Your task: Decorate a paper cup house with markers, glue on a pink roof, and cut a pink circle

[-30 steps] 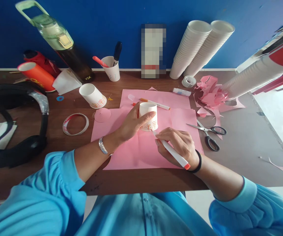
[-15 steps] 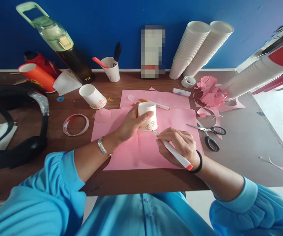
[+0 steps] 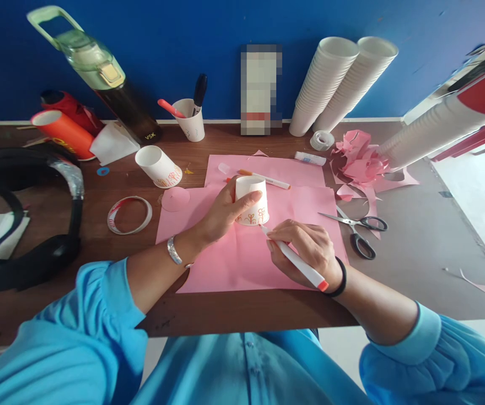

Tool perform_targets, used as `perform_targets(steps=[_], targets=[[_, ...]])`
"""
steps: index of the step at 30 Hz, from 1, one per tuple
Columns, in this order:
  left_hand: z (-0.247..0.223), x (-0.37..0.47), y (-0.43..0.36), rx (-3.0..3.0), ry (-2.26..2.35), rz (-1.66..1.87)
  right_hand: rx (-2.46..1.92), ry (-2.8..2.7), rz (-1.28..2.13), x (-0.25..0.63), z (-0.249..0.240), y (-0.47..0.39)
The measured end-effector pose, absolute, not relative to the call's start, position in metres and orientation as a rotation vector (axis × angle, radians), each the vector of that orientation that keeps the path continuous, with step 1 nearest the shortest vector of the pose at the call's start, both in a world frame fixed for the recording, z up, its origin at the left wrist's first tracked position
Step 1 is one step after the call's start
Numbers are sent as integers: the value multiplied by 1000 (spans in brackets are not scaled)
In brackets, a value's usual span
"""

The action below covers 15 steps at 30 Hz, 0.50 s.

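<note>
The left hand [image 3: 221,212] is holding the white cup [image 3: 254,209] above the middle of the pink paper [image 3: 225,261], and the wide end of the cup is facing down. The left thumb is lying across the front, and the fingers are curving round the side, spread about as wide as the cup; I cannot tell how the hidden ones are bending. The right hand [image 3: 300,244] is pinching the white marker [image 3: 296,259] near its tip, with the fingers closing snugly round it. The tip is pointing at the cup's low edge, just below the little orange drawings [image 3: 251,218]; I cannot tell if it is touching. For neat lines, the left hand should be gripping firmly but not squeezing, because a paper cup may be denting easily. The marker should be making small, light, slow strokes, since the side of the cup is curving away. Turning the cup a bit at a time should be bringing each new spot toward the tip. The thumb should be lying clear of wet ink, so nothing is smudging. Open scissors [image 3: 353,223] are lying near the right hand, so it should be moving carefully.
</note>
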<state>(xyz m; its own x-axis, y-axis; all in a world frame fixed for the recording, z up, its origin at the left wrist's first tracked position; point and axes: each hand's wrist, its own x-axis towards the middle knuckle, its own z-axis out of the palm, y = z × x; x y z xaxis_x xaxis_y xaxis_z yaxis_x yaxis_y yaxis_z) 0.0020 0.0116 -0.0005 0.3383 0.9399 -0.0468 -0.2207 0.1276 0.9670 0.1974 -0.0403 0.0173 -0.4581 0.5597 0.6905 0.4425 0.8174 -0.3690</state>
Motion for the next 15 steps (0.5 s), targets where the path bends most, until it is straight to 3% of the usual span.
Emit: perform_targets(steps=[15], targets=[[1, 1, 12, 1079, 805, 1016, -726, -2116, 183, 197, 18, -40]])
